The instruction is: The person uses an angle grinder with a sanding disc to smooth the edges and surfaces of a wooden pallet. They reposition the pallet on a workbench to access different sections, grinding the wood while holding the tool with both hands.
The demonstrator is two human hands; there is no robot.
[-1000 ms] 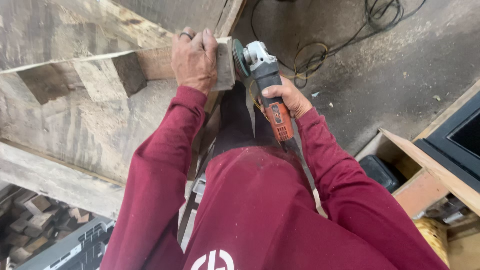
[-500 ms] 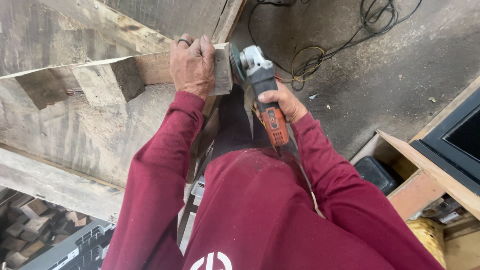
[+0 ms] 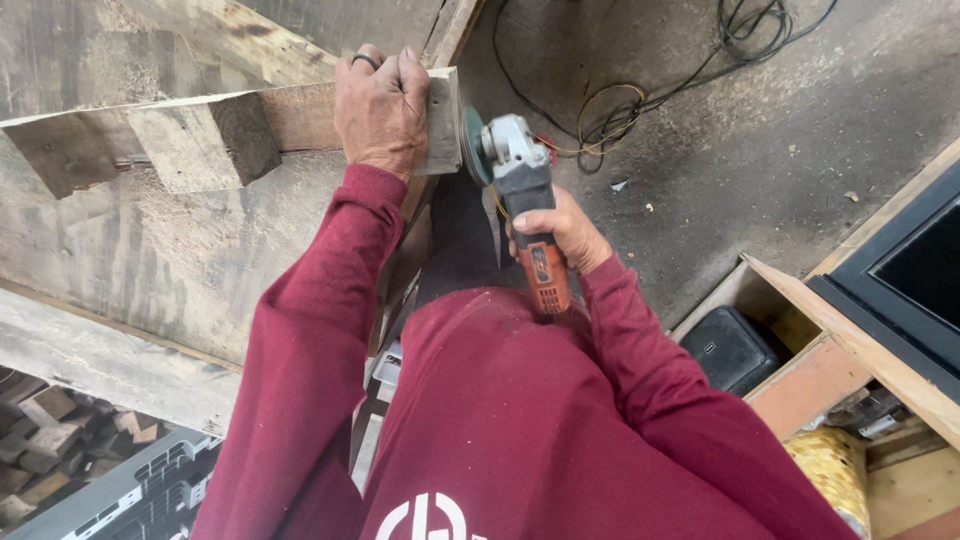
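Observation:
My left hand [image 3: 382, 108], a ring on one finger, grips the end of a rough wooden plank [image 3: 300, 115] that lies across the workbench [image 3: 160, 250]. A wooden block [image 3: 205, 140] is fixed to the plank's near side. My right hand [image 3: 556, 228] holds an orange and black angle grinder [image 3: 522, 200] by its body. Its green disc [image 3: 473, 146] sits just off the plank's cut end, a small gap showing between them.
Black and yellow cables [image 3: 640, 100] lie coiled on the concrete floor [image 3: 760, 160]. A black case [image 3: 728, 348] and a wooden frame [image 3: 850, 340] stand at the right. Wood offcuts [image 3: 50, 450] are piled at the lower left, under the bench.
The grinder has dropped lower along the plank's end and its disc has drawn slightly away from the wood. My left hand stays on the plank.

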